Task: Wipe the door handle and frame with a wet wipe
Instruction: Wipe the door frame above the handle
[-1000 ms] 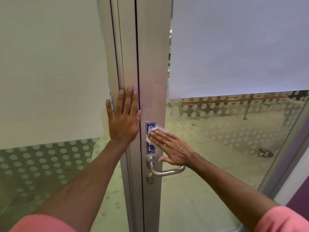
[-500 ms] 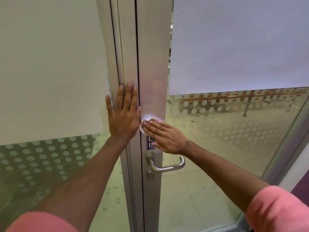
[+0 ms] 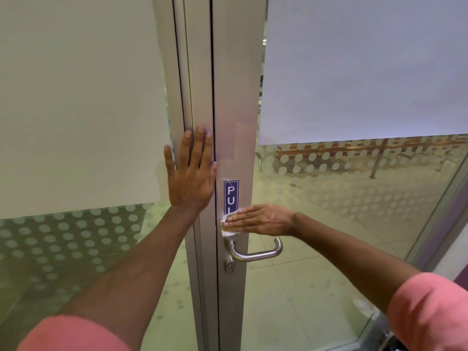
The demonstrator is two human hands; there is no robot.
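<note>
A grey metal door frame (image 3: 234,84) runs upright through the middle of the view. On it sits a blue PULL sticker (image 3: 230,192), partly covered at its lower end. My right hand (image 3: 263,220) lies flat and sideways on the frame, pressing a white wet wipe (image 3: 226,228) against it just above the steel lever handle (image 3: 255,253). A keyhole cylinder (image 3: 230,266) sits under the handle. My left hand (image 3: 191,173) rests flat with fingers up on the neighbouring frame post, holding nothing.
Frosted glass panels with dot patterns flank the frame, left (image 3: 76,110) and right (image 3: 354,72). Through the clear lower glass a tiled floor and wooden benches (image 3: 354,148) show. A second frame edge (image 3: 435,219) slants at the far right.
My right hand slid up the frame with the wipe over the sticker, then came down to just above the handle and turned sideways. The left hand has stayed in place.
</note>
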